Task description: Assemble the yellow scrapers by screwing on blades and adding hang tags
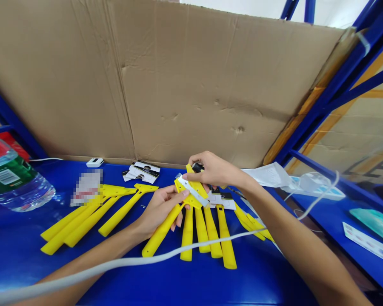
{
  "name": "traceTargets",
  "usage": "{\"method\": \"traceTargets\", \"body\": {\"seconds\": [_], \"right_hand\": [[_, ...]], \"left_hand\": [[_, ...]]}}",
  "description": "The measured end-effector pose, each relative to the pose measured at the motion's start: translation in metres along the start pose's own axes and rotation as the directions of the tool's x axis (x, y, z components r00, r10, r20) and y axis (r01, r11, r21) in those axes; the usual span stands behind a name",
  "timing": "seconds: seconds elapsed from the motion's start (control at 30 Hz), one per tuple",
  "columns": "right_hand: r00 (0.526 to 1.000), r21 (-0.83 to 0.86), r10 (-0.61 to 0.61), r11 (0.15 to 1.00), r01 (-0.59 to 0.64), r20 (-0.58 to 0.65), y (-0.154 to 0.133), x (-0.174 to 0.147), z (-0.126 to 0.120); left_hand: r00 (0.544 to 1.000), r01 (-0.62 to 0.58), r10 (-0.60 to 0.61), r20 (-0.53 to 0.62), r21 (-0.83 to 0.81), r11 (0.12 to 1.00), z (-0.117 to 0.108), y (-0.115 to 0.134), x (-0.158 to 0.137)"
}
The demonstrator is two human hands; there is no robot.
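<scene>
My left hand (158,210) is closed around the head end of a yellow plastic scraper (162,233), its thumb on the head and the handle slanting down to the left. Across that head lies a straight metal blade (194,193). From above, my right hand (215,169) pinches a yellow plate (190,171) beside the blade, with a fingertip near the blade's upper end. Something dark shows behind its fingers, partly hidden. Under and beside my hands, several yellow scraper handles (225,242) lie side by side, their tops partly covered.
More yellow scrapers (115,212) lie left on the blue surface (140,280). Behind are black-and-white cards (143,171) and a cardboard wall (191,85). A water bottle (15,178) stands left. A white cable (115,267) crosses in front; a power strip (322,192) is right.
</scene>
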State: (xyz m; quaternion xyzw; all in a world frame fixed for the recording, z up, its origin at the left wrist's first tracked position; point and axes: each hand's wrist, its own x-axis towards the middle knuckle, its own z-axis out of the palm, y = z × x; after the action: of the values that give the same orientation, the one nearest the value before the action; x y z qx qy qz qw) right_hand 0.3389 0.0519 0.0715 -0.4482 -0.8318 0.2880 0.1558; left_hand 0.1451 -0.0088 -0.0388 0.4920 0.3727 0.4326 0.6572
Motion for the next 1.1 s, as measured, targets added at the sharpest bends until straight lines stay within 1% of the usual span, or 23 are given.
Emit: {"method": "traceTargets", "body": {"seconds": [0.23, 0.33, 0.37, 0.43, 0.53, 0.6, 0.7, 0.77, 0.83, 0.9, 0.93, 1.03, 1.1], "right_hand": [[1.000, -0.026, 0.003, 1.000, -0.003, 0.013, 0.000, 0.002, 0.005], [0.999, -0.003, -0.046, 0.999, 0.046, -0.005, 0.002, 0.000, 0.001], [0.998, 0.007, -0.065, 0.998, 0.065, -0.027, 0.002, -0.001, -0.002], [0.989, 0.023, -0.105, 0.994, 0.108, -0.108, 0.004, -0.005, -0.008], [0.948, 0.036, -0.180, 0.980, 0.196, -0.262, 0.005, -0.008, -0.015], [0.923, 0.075, -0.208, 0.967, 0.244, -0.325, 0.005, -0.009, -0.018], [0.918, 0.227, -0.160, 0.940, 0.254, -0.364, 0.003, -0.011, -0.021], [0.927, 0.343, -0.146, 0.900, 0.270, -0.346, 0.001, -0.013, -0.023], [0.937, 0.417, -0.162, 0.862, 0.287, -0.310, -0.001, -0.016, -0.025], [0.937, 0.418, -0.173, 0.859, 0.294, -0.303, -0.003, -0.019, -0.027], [0.934, 0.405, -0.163, 0.867, 0.290, -0.319, -0.003, -0.019, -0.027], [0.915, 0.381, -0.101, 0.887, 0.261, -0.390, -0.003, -0.018, -0.028], [0.910, 0.372, -0.059, 0.900, 0.226, -0.411, -0.001, -0.016, -0.029]], "left_hand": [[1.000, -0.025, 0.025, 0.012, 0.003, 1.000, 0.000, 0.000, 0.000], [0.999, -0.031, 0.030, -0.009, -0.011, 0.999, -0.001, -0.001, 0.000], [0.999, -0.036, 0.036, -0.022, -0.016, 0.999, -0.001, -0.001, 0.000], [0.998, -0.050, 0.049, -0.048, -0.024, 0.998, -0.002, -0.001, 0.000], [0.995, -0.066, 0.064, -0.071, -0.031, 0.997, -0.003, 0.000, 0.000], [0.995, -0.070, 0.067, -0.081, -0.036, 0.997, -0.003, 0.000, 0.000], [0.993, -0.066, 0.062, -0.101, -0.037, 0.997, -0.003, -0.001, 0.001], [0.993, -0.066, 0.062, -0.105, -0.031, 0.997, -0.003, -0.001, 0.000], [0.993, -0.071, 0.068, -0.101, -0.028, 0.997, -0.002, 0.000, 0.000], [0.992, -0.073, 0.070, -0.107, -0.026, 0.997, -0.002, 0.000, 0.000], [0.991, -0.072, 0.069, -0.113, -0.025, 0.997, -0.002, 0.000, 0.000], [0.990, -0.071, 0.068, -0.122, -0.023, 0.997, -0.001, 0.001, 0.001], [0.991, -0.076, 0.072, -0.115, -0.025, 0.997, -0.001, 0.000, 0.002]]}}
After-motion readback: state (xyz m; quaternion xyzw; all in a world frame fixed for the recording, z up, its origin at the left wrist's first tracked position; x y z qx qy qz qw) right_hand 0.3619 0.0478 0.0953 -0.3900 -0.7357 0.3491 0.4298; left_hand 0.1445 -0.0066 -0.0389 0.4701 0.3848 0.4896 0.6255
